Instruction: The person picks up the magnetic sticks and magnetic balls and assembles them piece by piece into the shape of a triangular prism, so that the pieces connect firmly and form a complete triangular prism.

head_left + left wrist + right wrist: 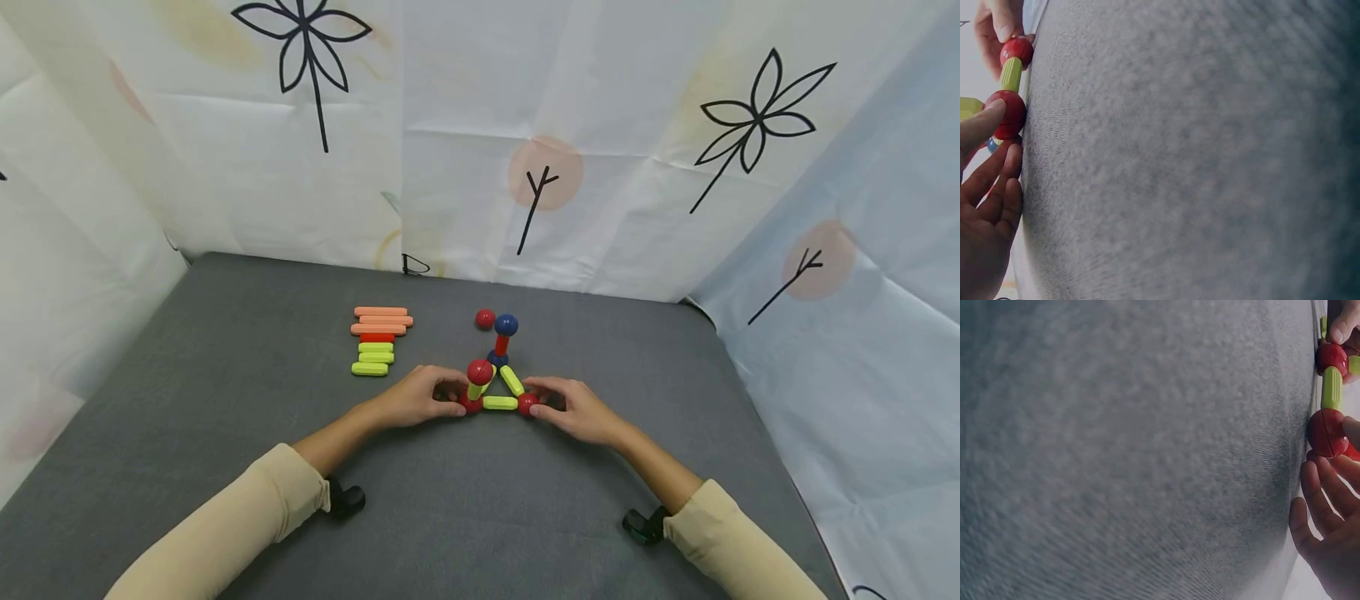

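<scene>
A triangle of yellow-green rods and balls lies on the grey table, its front rod (500, 402) joining two red balls. My left hand (420, 395) pinches the front-left red ball (1013, 115) between thumb and fingers. From that ball rises a yellow-green rod topped by another red ball (480, 372). At the other front corner, my right hand (579, 410) pinches the front-right red ball (1327, 433). The back corner is a dark blue ball (497, 359), with a red rod (501, 345) standing on it under a second blue ball (506, 324).
Behind the triangle sits a loose red ball (485, 319). To the left lie orange rods (378, 329), a red rod (377, 338) and several yellow-green rods (371, 369) in a column. White patterned cloth (465, 208) hangs around the grey table (480, 517).
</scene>
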A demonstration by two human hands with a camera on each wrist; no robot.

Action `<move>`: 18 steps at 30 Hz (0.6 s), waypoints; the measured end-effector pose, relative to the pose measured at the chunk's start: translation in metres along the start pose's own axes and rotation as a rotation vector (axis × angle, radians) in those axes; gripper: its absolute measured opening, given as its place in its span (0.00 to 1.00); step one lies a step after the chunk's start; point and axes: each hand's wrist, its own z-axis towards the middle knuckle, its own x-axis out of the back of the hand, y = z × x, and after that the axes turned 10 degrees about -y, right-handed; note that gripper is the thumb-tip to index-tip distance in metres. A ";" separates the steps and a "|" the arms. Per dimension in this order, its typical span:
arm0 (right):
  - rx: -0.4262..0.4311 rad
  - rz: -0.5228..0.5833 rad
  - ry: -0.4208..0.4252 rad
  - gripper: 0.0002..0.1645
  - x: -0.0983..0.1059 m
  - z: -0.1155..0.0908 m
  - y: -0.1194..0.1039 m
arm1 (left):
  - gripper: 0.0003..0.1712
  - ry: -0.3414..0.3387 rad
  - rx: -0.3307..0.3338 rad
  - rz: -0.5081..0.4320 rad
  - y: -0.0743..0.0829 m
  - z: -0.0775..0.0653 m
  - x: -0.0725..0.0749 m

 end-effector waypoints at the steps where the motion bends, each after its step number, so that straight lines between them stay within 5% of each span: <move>1: -0.003 0.016 -0.005 0.25 0.000 0.000 0.000 | 0.21 -0.003 0.001 -0.002 0.001 -0.001 0.001; 7: -0.034 0.048 -0.022 0.24 -0.001 0.001 0.001 | 0.21 0.049 0.000 -0.003 0.006 -0.014 0.014; 14: -0.051 0.076 -0.026 0.24 -0.001 0.001 0.004 | 0.21 0.394 0.064 0.122 -0.006 -0.036 0.058; 18: -0.033 0.072 -0.028 0.24 -0.001 0.002 0.006 | 0.21 0.499 0.154 0.182 -0.026 -0.052 0.081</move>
